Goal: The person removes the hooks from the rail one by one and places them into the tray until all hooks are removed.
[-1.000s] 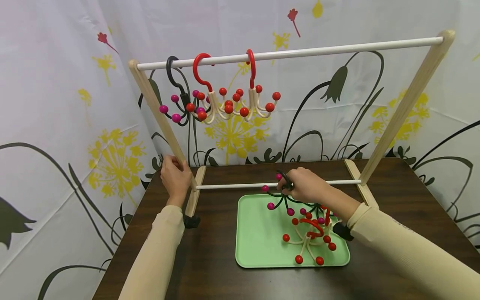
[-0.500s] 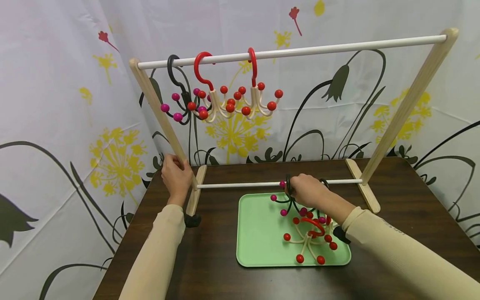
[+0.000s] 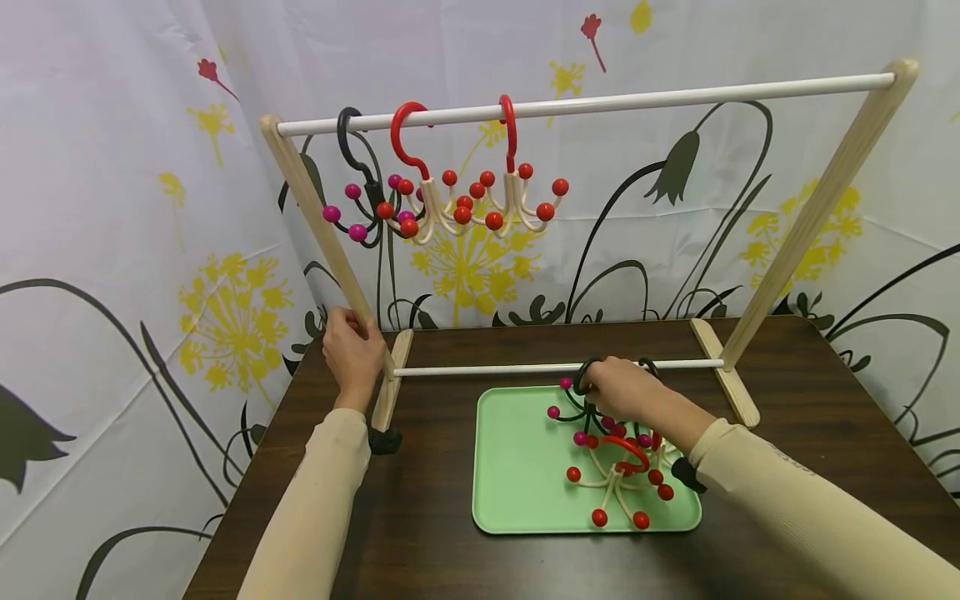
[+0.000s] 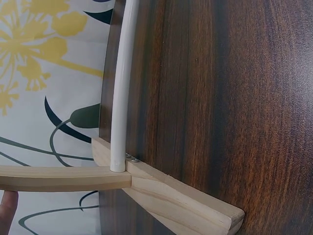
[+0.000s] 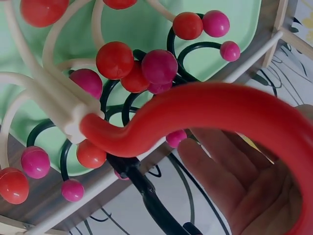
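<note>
My left hand [image 3: 352,354] grips the rack's left wooden post [image 3: 324,229] low down; a fingertip [image 4: 7,213] shows against it in the left wrist view. Over the tray's back part, my right hand [image 3: 622,387] holds a black octopus hanger with pink balls by its hook [image 3: 577,383]. The held part is hidden behind a red hook [image 5: 220,100] in the right wrist view. That hook belongs to a cream octopus hanger [image 3: 617,479] with red balls, lying in front of the hand. Another black hanger's stem [image 5: 159,208] rises beside my fingers.
A green tray [image 3: 510,500] lies on the dark table [image 3: 420,517]. On the rack's white top rod [image 3: 675,98] hang a black hanger [image 3: 372,196] and two red-hooked hangers at the left. A lower white rod [image 3: 480,369] runs behind the tray. A patterned curtain [image 3: 300,50] backs everything.
My right hand has shifted slightly right and down, and the black hanger in it has come lower over the tray. My left hand has stayed on the post.
</note>
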`<state>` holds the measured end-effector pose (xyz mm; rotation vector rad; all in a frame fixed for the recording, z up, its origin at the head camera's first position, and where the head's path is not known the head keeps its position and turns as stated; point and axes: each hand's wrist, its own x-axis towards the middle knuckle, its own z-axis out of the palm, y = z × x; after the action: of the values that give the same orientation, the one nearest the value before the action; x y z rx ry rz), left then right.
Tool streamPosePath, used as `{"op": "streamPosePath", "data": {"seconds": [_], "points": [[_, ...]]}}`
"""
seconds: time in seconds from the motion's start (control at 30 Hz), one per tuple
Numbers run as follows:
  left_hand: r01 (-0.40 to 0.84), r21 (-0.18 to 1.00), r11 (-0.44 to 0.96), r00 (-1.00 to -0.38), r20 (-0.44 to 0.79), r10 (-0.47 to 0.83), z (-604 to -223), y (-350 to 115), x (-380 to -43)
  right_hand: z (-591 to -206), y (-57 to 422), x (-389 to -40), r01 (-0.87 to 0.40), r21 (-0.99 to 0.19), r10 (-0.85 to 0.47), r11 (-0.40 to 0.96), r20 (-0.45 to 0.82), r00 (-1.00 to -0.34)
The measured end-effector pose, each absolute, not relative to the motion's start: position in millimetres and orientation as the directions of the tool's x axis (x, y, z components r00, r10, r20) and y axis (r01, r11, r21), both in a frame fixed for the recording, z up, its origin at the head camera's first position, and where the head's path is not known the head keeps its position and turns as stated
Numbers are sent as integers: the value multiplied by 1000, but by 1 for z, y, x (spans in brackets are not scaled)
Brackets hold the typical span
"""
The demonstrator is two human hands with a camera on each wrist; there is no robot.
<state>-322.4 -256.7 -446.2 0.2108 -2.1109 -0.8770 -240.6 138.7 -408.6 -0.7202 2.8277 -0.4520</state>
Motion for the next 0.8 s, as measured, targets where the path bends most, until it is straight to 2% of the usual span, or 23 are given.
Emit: {"op": "streamPosePath", "data": {"seconds": [0.43,0.8], "points": [[140,656,742,-646,628,-434,-445,-256,-322,-403,142,-234,-411,-300,-482,861,-220,-848],[163,655,738,-644,637,-424,-444,-256,-320,-379,150,-224,-459,-292,-526,839,-222,-821]]}}
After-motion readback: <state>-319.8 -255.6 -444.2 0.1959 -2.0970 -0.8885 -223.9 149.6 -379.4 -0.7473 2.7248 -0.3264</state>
